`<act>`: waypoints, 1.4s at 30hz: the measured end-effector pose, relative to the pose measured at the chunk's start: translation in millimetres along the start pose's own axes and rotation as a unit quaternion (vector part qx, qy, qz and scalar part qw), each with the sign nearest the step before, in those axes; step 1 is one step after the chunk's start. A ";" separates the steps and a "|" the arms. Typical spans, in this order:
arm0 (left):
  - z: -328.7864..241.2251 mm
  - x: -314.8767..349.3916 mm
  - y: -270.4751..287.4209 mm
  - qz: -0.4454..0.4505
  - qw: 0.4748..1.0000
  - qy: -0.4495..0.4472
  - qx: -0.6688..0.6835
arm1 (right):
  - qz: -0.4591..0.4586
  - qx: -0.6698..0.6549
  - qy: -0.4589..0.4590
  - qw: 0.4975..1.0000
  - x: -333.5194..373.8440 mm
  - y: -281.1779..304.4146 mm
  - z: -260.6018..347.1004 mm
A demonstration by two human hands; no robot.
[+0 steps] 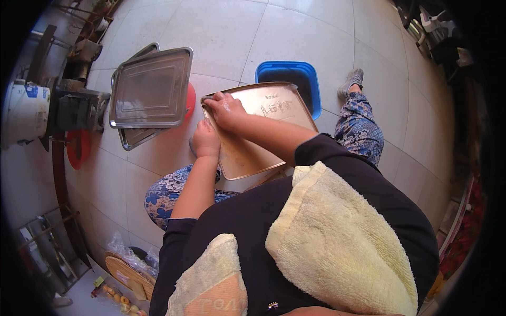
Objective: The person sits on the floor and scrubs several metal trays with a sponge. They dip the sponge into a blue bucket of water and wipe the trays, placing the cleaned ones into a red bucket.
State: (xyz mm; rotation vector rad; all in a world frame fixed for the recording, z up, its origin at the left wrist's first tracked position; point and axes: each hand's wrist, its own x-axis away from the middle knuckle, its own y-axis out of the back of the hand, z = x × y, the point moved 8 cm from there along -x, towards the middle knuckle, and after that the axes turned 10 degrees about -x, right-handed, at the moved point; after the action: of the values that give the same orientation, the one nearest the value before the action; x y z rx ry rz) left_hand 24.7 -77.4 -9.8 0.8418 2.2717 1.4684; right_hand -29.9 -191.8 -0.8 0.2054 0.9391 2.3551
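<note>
A gold-coloured rectangular baking tray (245,154) lies tilted in front of me, over my knees, with wet streaks on its surface. At its left edge, my left hand (205,140) is closed round the rim. My right hand (226,110) presses on the tray's upper left corner, its fingers bent and together, with wet suds on the skin. Whatever may be under those fingers is hidden. Just beyond the tray's far right corner stands a blue square tub (317,87), partly covered by the tray.
Two grey metal trays (150,89) rest stacked on a red basin (191,101) to the left. Farther left are a machine (31,110) and another red container (78,149). Wooden boards (126,274) stand at lower left. Towels (337,231) hang over my front.
</note>
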 end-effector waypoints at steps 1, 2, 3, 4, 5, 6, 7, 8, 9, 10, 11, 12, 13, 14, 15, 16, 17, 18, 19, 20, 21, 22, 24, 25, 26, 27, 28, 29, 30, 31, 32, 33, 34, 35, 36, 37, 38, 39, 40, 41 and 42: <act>3.2 -1.6 -0.8 0.003 1.000 0.008 -0.006 | 0.024 -0.014 0.011 1.000 9.9 -4.7 5.5; 5.8 -2.2 -1.7 -0.013 1.000 0.005 0.020 | 0.046 -0.024 0.021 0.998 28.0 -6.6 11.4; 6.1 -2.8 -1.9 -0.011 1.000 0.008 0.027 | 0.069 -0.037 0.029 0.996 45.8 -9.5 16.4; 5.3 -0.3 -1.9 -0.005 0.999 0.012 0.033 | 0.065 -0.046 0.029 0.996 59.9 -6.0 20.4; 4.3 1.6 -1.7 0.001 0.999 0.017 0.038 | 0.056 -0.043 0.025 0.997 57.3 -4.3 19.1; 3.4 1.4 -2.1 0.011 0.999 0.027 0.018 | 0.046 -0.040 0.021 0.998 49.4 -4.0 17.1; 0.4 1.6 -2.5 0.024 0.999 0.033 0.000 | 0.036 -0.036 0.015 0.999 41.4 -1.1 14.6; -0.5 0.1 -0.9 0.032 0.998 0.039 -0.024 | 0.030 -0.012 0.003 0.999 21.9 3.0 9.5; -2.5 0.9 0.9 0.018 0.999 0.028 -0.022 | 0.018 -0.007 -0.024 1.000 8.0 3.3 -4.0; -4.1 0.8 2.6 0.002 1.000 0.016 -0.021 | 0.004 0.002 -0.029 1.000 0.2 2.6 -15.7; -3.6 1.8 3.3 -0.014 1.000 0.008 -0.018 | -0.007 0.013 -0.033 0.999 -1.6 4.9 -22.7; 1.3 0.5 3.6 -0.019 1.000 0.021 0.001 | -0.005 0.009 -0.051 0.999 2.5 7.6 -34.4; 3.0 -0.2 3.7 -0.015 0.999 0.029 0.009 | -0.003 0.009 -0.069 0.998 9.8 17.9 -48.9; 2.6 -0.9 4.6 -0.009 0.999 0.035 0.019 | -0.011 -0.004 -0.094 0.995 20.4 28.7 -72.6; 1.1 -2.2 4.7 -0.003 0.999 0.040 0.030 | -0.029 0.025 -0.184 0.982 33.7 40.1 -108.2; -0.8 -2.7 5.0 -0.004 0.999 0.035 0.033 | -0.082 0.012 -0.182 0.980 41.4 55.5 -132.5; -2.8 -3.9 4.7 -0.004 0.999 0.029 0.032 | -0.105 0.039 -0.160 0.981 42.9 66.7 -139.1; -4.8 -4.6 4.1 -0.005 0.999 0.024 0.032 | -0.097 0.024 -0.147 0.984 42.5 60.4 -141.7; -6.0 -7.8 3.3 -0.003 0.999 0.024 0.022 | -0.093 0.009 -0.133 0.987 34.9 53.9 -133.7; -5.0 -8.4 2.6 0.001 1.000 0.026 0.008 | -0.093 -0.142 -0.173 0.970 23.7 38.6 -118.0; -2.9 -8.3 3.2 0.002 1.000 0.030 -0.007 | -0.063 -0.093 -0.068 0.991 12.4 28.1 -69.8; -6.2 -6.8 3.5 0.005 0.999 0.031 -0.006 | -0.040 -0.069 -0.016 0.997 4.0 12.5 -43.0; -6.7 -4.0 8.6 0.004 0.999 0.041 -0.005 | -0.012 -0.081 0.036 0.996 1.2 5.2 -5.9; -5.5 -3.9 10.1 -0.004 0.999 0.036 -0.010 | -0.018 -0.068 0.039 0.997 0.9 3.6 -1.8; -2.8 -3.7 8.8 -0.012 0.999 0.034 -0.013 | -0.021 -0.038 -0.027 0.999 -0.1 8.6 -18.7; -0.2 -3.6 8.6 -0.020 0.999 0.031 -0.016 | -0.024 -0.008 -0.093 0.995 1.2 20.1 -41.9; 0.8 -3.8 6.4 -0.017 0.999 0.036 -0.013 | -0.063 -0.023 -0.139 0.988 6.0 35.3 -68.8; -4.5 -3.7 4.7 -0.021 0.999 0.025 0.001 | -0.109 -0.013 -0.189 0.976 14.0 42.2 -104.3; -8.3 -3.0 4.3 -0.025 0.999 0.017 0.012 | -0.116 -0.014 -0.211 0.971 15.4 38.4 -118.2; -10.9 -3.0 5.8 -0.031 0.999 0.010 0.022 | -0.123 -0.017 -0.230 0.965 15.6 35.1 -124.4; -8.5 -4.2 5.8 -0.025 0.999 0.020 0.011 | -0.095 -0.040 -0.196 0.975 8.3 29.0 -97.5; -6.5 -4.6 5.1 -0.018 0.999 0.028 0.001 | -0.068 -0.062 -0.163 0.982 4.2 23.6 -59.7; -6.8 -3.9 3.4 -0.008 0.999 0.033 -0.009 | -0.028 -0.081 -0.133 0.987 2.5 11.3 -31.7; -4.0 -5.2 1.2 -0.001 1.000 0.025 -0.015 | 0.013 -0.103 -0.099 0.990 2.5 -2.6 -8.7; -4.8 -4.5 2.4 0.003 1.000 0.031 0.002 | -0.007 -0.108 -0.073 0.991 11.5 -5.0 0.5; -4.1 -4.3 3.3 0.004 0.999 0.040 0.020 | -0.026 -0.113 -0.043 0.992 16.4 -8.0 5.2; -1.5 -4.8 3.2 -0.003 0.999 0.037 0.010 | -0.015 -0.098 -0.072 0.992 16.2 -6.3 -8.9; 2.7 -5.5 1.8 -0.010 0.999 0.035 0.001 | -0.036 -0.086 -0.143 0.985 15.4 2.0 -36.2; 2.0 -4.7 -1.2 -0.013 1.000 0.028 -0.006 | -0.079 -0.136 -0.224 0.962 11.2 10.4 -88.7; -2.2 -3.9 -3.5 -0.004 1.000 0.026 -0.001 | -0.125 -0.183 -0.303 0.927 13.3 15.3 -131.7; -3.4 -4.7 -2.2 0.000 1.000 0.029 0.001 | -0.110 -0.147 -0.268 0.946 9.4 17.9 -121.8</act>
State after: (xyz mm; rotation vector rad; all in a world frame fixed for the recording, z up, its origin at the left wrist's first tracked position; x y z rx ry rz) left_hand 25.8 -83.5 -10.5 0.8095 2.3151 1.5113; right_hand -87.9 -267.2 -79.5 0.5566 0.3237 2.0373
